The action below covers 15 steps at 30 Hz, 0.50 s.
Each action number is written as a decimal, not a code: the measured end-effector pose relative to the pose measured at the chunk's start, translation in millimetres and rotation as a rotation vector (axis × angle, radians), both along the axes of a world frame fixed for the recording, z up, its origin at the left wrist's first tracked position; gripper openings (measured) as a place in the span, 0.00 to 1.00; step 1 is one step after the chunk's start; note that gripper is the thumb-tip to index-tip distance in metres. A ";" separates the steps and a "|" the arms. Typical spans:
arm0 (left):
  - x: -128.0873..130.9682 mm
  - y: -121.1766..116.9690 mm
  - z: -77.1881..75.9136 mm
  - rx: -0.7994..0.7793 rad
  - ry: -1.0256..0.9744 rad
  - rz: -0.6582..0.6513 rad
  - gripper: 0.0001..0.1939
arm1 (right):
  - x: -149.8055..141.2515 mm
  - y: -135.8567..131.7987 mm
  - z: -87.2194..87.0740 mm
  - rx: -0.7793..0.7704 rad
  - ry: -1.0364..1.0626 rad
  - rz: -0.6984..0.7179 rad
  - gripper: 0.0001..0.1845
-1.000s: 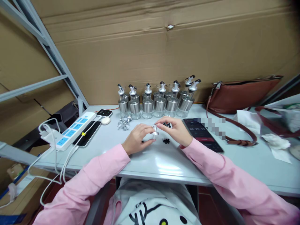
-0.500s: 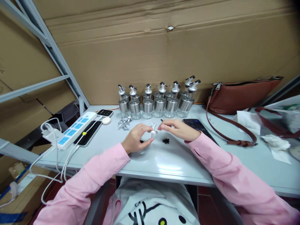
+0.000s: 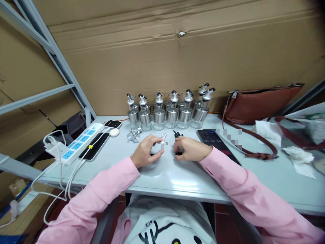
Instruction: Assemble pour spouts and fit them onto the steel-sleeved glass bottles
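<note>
Between the thumb and fingers of my left hand [image 3: 146, 151] is a silver pourer spout [image 3: 164, 140], upright with its forked top showing. A dark round part is partly visible under that palm. My right hand [image 3: 191, 149] is curled down over a small pile of black parts [image 3: 179, 150], its thumb and fingertips closing on them; the hand covers most of the pile. Just beyond its knuckles lie several black levers [image 3: 177, 134]. More silver spouts [image 3: 134, 134] sit in a cluster to the far left of my left hand.
Glass bottles with steel bands [image 3: 159, 117] stand along the cardboard wall, several topped with pourers. A power strip [image 3: 82, 142], a phone [image 3: 95, 145] and cables lie on the left. To the right are another phone [image 3: 212, 139], a brown bag [image 3: 261, 105] and crumpled tissue [image 3: 298, 155].
My right hand has moved away from the spout and down onto the small black parts, uncovering the black levers behind it. My left hand keeps the spout in nearly the same place.
</note>
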State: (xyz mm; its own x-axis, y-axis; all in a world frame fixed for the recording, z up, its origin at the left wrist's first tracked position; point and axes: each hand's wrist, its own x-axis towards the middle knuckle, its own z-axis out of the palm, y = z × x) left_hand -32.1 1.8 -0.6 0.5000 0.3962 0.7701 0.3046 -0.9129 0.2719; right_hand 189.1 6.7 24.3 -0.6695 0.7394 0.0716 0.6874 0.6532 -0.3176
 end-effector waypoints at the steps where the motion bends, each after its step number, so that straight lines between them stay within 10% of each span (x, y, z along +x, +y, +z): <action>1: -0.3 -0.2 -0.1 -0.004 -0.008 0.003 0.15 | -0.4 -0.4 -0.3 -0.004 -0.009 -0.002 0.05; 15: 0.4 0.3 -0.3 -0.002 -0.015 -0.007 0.15 | -7.6 -7.9 8.4 -0.136 0.445 -0.001 0.03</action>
